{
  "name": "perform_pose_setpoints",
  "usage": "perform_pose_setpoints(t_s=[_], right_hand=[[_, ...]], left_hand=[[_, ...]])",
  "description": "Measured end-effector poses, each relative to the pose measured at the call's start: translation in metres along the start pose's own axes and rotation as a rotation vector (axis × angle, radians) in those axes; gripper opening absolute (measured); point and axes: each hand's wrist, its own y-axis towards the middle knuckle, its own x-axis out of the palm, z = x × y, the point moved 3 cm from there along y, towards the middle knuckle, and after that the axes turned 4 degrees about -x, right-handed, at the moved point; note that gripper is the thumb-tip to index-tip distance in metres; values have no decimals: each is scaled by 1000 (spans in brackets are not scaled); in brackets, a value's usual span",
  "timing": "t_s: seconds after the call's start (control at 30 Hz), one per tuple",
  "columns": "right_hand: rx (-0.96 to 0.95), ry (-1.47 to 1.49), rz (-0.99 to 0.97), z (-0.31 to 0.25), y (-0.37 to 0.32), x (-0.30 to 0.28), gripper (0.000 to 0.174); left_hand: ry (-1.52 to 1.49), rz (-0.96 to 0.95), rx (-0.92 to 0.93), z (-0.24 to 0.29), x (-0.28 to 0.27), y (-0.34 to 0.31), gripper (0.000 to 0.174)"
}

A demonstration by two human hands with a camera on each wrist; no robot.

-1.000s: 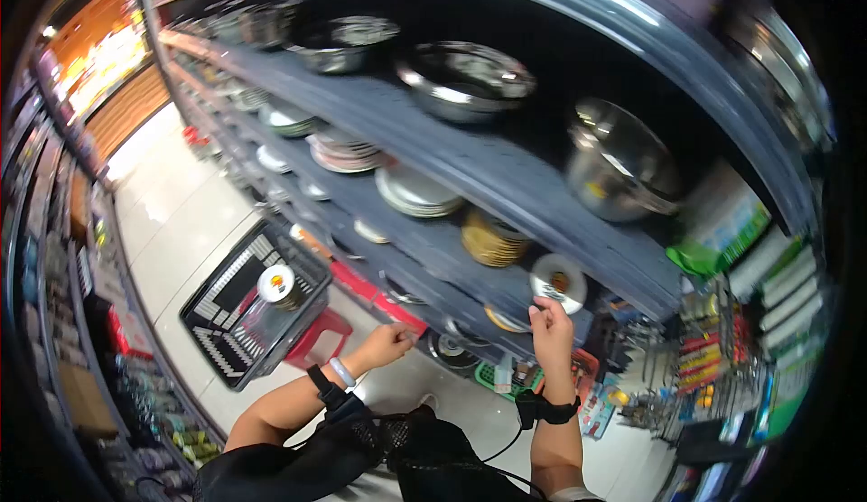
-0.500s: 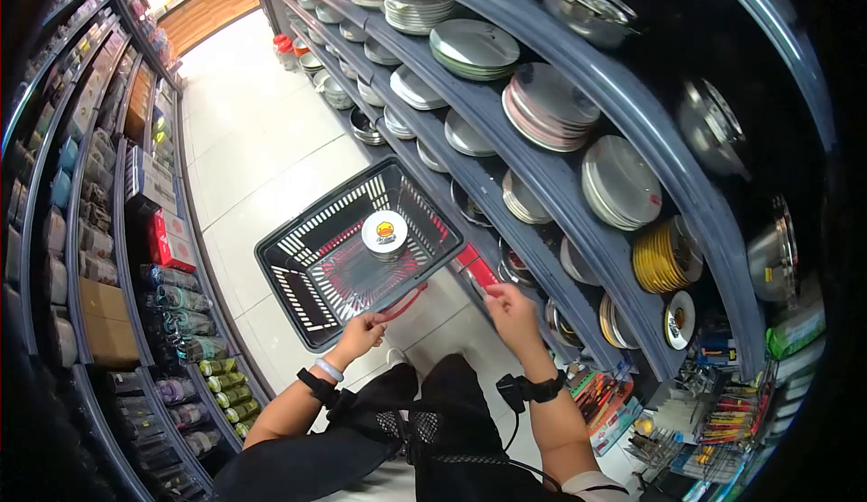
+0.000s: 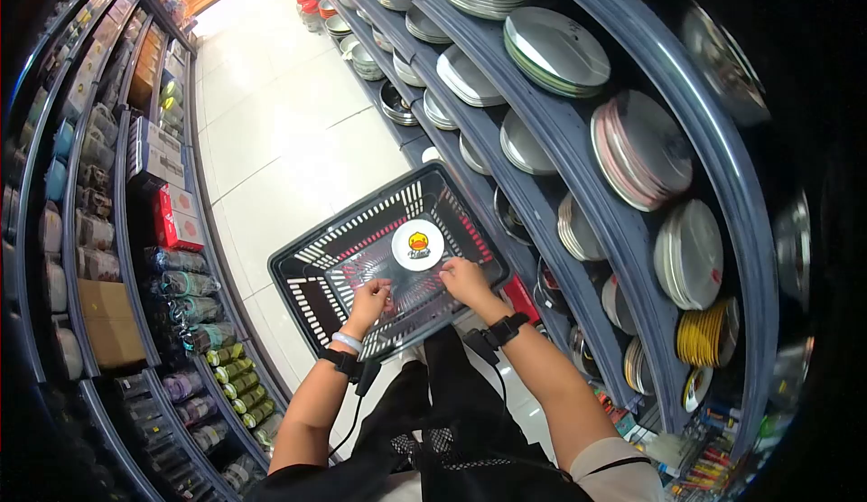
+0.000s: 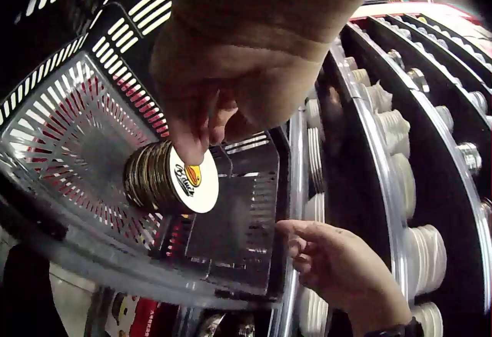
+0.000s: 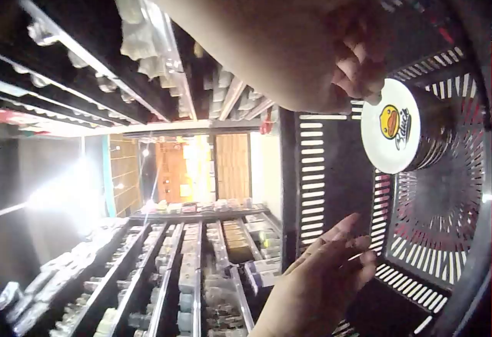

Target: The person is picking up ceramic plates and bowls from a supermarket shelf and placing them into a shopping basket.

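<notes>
A black slotted shopping basket (image 3: pixel 298 302) stands in front of me. Inside it is a stack of white plates (image 3: pixel 417 246), the top one printed with a yellow duck. My left hand (image 3: pixel 370 303) hovers over the near left part of the basket, fingers loosely bent and holding nothing. Close to the near right edge of the stack is my right hand (image 3: pixel 464 282), also holding nothing, its fingers slightly curled. In the left wrist view the left fingertips overlap the printed plate (image 4: pixel 201 187). The right wrist view has the right hand (image 5: pixel 357 60) beside the stack's rim.
Shelves on the right carry stacks of pink-rimmed plates (image 3: pixel 641 150), green-rimmed plates (image 3: pixel 555 51) and yellow dishes (image 3: pixel 709 335). Packaged goods and a cardboard box (image 3: pixel 110 321) fill the left shelves. A pale tiled floor (image 3: pixel 262 123) runs between them.
The view has turned from the right shelves toward the basket. My right hand has moved from the shelf side to over the basket; my left hand has left the red handle area and come over it too.
</notes>
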Motion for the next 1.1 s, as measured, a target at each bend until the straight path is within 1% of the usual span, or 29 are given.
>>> perform_pose_setpoints(t_s=[0.03,0.07,0.1,0.17,0.2,0.23,0.3,0.37,0.43,0.47,0.57,0.67,0.73,0.77,0.83,0.87,0.93,0.97,1.03,1.1], right_hand=[[0,2,-8,4,17,5,27],[80,-65,-34,12,32,12,28],[160,-134,-60,18,46,17,29],[187,-156,-122,31,69,29,30],[252,-186,-158,37,79,35,32],[317,-216,-194,43,86,41,33],[354,-227,-234,50,98,51,35],[388,-245,-275,56,104,59,37],[437,-172,-265,53,104,56,38],[439,-171,-273,52,104,57,38],[411,-155,-239,51,103,58,38],[388,-183,-208,46,101,58,37],[391,-177,-147,41,100,55,33],[390,-174,-142,40,99,52,33],[357,-144,-128,34,96,45,28],[355,-141,-119,30,91,40,28],[256,-131,-64,19,81,26,26],[247,-128,-51,16,75,20,26],[134,-45,-5,10,58,9,25],[84,-68,45,1,35,-6,23]], left_hand=[[13,41,-5,0,0,14,24],[-43,89,-10,-6,1,31,28],[-43,94,-20,-7,4,44,28],[71,202,-39,-10,7,66,32],[73,202,-55,-14,9,76,32],[115,237,-52,-17,10,85,36],[200,300,-46,-23,13,100,45],[206,316,-62,-30,16,109,47],[215,307,-33,-38,18,115,47],[215,309,-41,-42,19,115,47],[225,340,-19,-30,20,107,46],[186,338,-31,-39,19,107,45],[98,328,-17,-36,20,104,45],[101,327,-12,-35,20,102,45],[-79,365,36,-19,21,86,42],[-77,363,46,-11,21,77,42],[0,301,82,7,20,58,43],[3,302,97,17,19,45,43],[-80,237,118,41,21,18,42],[-68,204,188,51,21,-5,40]])
